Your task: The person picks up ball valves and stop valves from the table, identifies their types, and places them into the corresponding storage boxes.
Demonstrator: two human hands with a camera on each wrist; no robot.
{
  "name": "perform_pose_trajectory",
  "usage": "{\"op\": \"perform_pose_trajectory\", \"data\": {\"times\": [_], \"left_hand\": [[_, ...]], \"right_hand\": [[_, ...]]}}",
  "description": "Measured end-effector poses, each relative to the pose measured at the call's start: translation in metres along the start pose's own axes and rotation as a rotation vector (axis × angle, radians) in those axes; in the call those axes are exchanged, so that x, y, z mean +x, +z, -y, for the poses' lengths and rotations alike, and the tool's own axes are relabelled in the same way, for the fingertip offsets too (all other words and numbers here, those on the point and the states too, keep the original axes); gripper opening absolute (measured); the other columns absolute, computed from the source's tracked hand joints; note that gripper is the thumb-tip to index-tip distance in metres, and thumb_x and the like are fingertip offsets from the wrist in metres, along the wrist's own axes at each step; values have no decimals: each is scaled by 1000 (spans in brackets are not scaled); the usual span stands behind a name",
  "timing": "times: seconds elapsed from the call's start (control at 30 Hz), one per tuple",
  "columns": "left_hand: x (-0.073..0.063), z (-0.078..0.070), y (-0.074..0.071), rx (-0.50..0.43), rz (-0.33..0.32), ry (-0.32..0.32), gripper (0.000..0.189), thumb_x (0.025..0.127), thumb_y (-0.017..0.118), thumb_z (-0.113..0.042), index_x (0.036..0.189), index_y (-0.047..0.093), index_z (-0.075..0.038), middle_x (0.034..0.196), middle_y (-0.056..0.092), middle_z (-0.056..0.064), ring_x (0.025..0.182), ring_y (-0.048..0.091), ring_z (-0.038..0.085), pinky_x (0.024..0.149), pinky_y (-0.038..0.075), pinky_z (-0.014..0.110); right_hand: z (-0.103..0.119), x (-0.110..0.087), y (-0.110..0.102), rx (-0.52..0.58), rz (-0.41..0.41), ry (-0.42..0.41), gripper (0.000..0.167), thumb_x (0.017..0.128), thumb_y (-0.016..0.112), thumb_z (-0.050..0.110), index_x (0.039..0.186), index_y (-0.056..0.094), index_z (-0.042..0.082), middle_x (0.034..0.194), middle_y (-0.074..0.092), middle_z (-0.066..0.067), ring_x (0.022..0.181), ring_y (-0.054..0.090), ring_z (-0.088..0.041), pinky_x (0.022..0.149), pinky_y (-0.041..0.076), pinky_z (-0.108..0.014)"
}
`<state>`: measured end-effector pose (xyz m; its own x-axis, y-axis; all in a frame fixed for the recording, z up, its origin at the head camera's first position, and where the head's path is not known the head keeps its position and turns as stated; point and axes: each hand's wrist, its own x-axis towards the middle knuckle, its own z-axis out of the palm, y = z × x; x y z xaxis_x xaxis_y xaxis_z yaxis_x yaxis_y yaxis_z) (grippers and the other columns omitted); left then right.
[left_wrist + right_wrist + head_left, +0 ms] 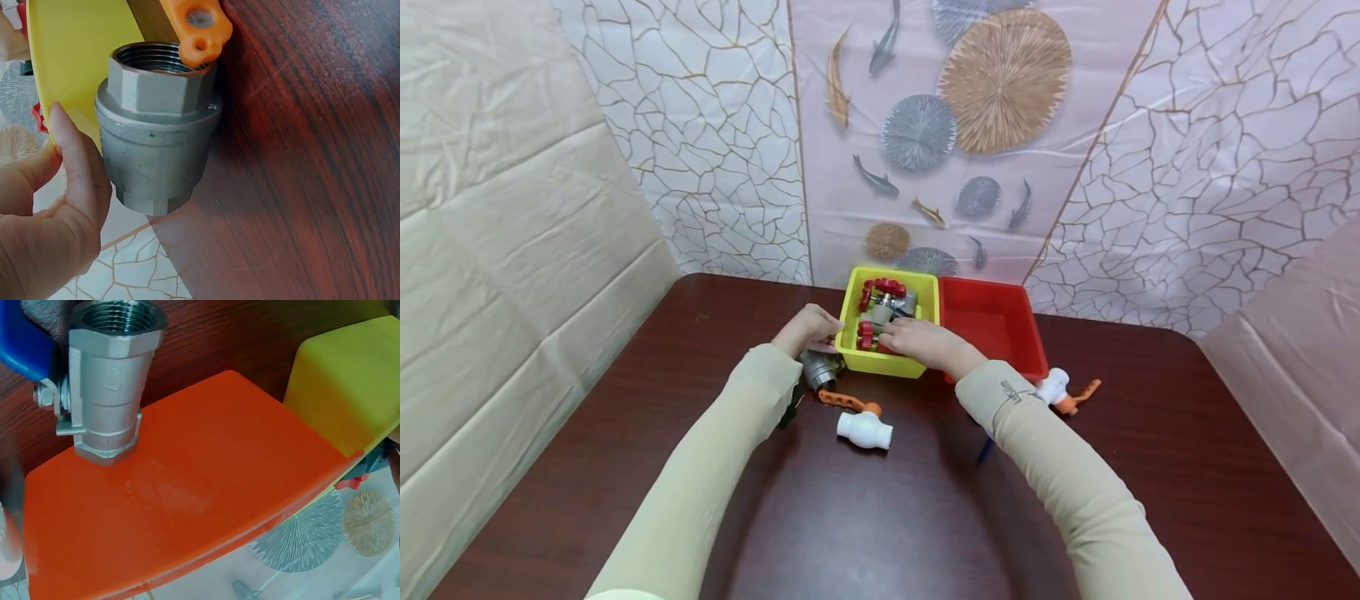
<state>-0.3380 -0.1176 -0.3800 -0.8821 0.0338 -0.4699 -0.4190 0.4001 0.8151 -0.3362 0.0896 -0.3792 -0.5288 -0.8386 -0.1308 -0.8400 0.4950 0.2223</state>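
Note:
In the head view, a yellow bin (887, 364) stands near the back of the table, holding several metal valves with red handwheels (891, 286). My left hand (808, 327) is at the bin's left side; in the left wrist view its thumb and finger pinch the yellow rim. Close beside that hand, on the table, is a grey metal threaded fitting (156, 137). My right hand (925, 343) reaches over the front right of the bin, fingers down among the valves. Its fingertips are partly hidden, so whether they grip a valve is unclear.
Against the yellow bin's right side stands a red bin (1033, 333). A white ball valve with an orange handle (865, 429) lies in front, another white valve (1054, 387) at right. Before the red bin is a metal ball valve (112, 387) with a blue handle.

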Motion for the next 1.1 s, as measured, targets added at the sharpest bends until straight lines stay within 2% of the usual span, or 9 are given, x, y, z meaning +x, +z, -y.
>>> {"op": "perform_pose_trajectory", "data": {"times": [0.17, 0.37, 0.47, 0.63, 0.73, 0.97, 1.0, 1.1], "left_hand": [[-1, 0, 1, -1, -12, -5, 35, 98, 49, -13, 127, 54, 5, 101, 57, 13, 63, 55, 12, 57, 53, 19], [-1, 0, 1, -11, -21, -21, 34, 97, 50, -13, 125, 55, 5, 99, 57, 12, 60, 55, 11, 56, 52, 19], [-1, 0, 1, -9, -24, -22, 33, 97, 50, -13, 124, 56, 5, 99, 59, 12, 59, 55, 11, 56, 53, 19], [-1, 0, 2, -1, -26, -16, 33, 98, 50, -13, 125, 56, 5, 108, 61, 16, 58, 55, 10, 55, 53, 19], [0, 1, 2, -2, -26, -17, 34, 98, 50, -13, 125, 56, 5, 110, 61, 17, 58, 55, 10, 55, 52, 18], [-1, 0, 1, -13, -22, -15, 33, 98, 50, -13, 124, 57, 6, 116, 61, 20, 58, 55, 10, 56, 53, 20], [-1, 0, 1, -14, -20, -14, 33, 98, 50, -14, 124, 57, 6, 117, 61, 21, 59, 55, 10, 56, 53, 20], [0, 1, 1, -19, -16, -15, 33, 98, 49, -14, 124, 57, 6, 119, 60, 22, 59, 56, 10, 55, 53, 20]], "right_hand": [[2, 1, 2, -108, -43, -51, 18, 89, 63, 7, 106, 67, 10, 105, 66, -7, 101, 60, -24, 90, 51, -33], [3, -1, 4, -112, -107, -84, 11, 88, 62, 4, 93, 69, 10, 95, 66, -6, 89, 60, -20, 77, 49, -26], [3, -4, 4, -45, -115, -68, 10, 89, 61, 4, 93, 69, 9, 98, 67, -7, 90, 60, -20, 76, 48, -26], [2, -7, 5, 68, -109, -47, 12, 90, 58, 3, 96, 68, 7, 107, 67, -10, 100, 60, -23, 83, 48, -30], [1, -8, 6, 96, -120, -55, 13, 90, 57, 2, 97, 67, 6, 108, 66, -10, 101, 60, -23, 84, 48, -30], [-1, -8, 5, 44, -186, -108, 14, 89, 57, -1, 89, 68, 7, 98, 67, -8, 90, 61, -21, 76, 49, -28], [-1, -9, 5, 65, -188, -101, 14, 89, 57, -1, 89, 68, 7, 98, 67, -8, 90, 60, -21, 76, 48, -28], [-2, -8, 5, 27, -199, -110, 15, 89, 56, -2, 87, 67, 8, 100, 68, -8, 91, 61, -21, 75, 48, -27]]}}
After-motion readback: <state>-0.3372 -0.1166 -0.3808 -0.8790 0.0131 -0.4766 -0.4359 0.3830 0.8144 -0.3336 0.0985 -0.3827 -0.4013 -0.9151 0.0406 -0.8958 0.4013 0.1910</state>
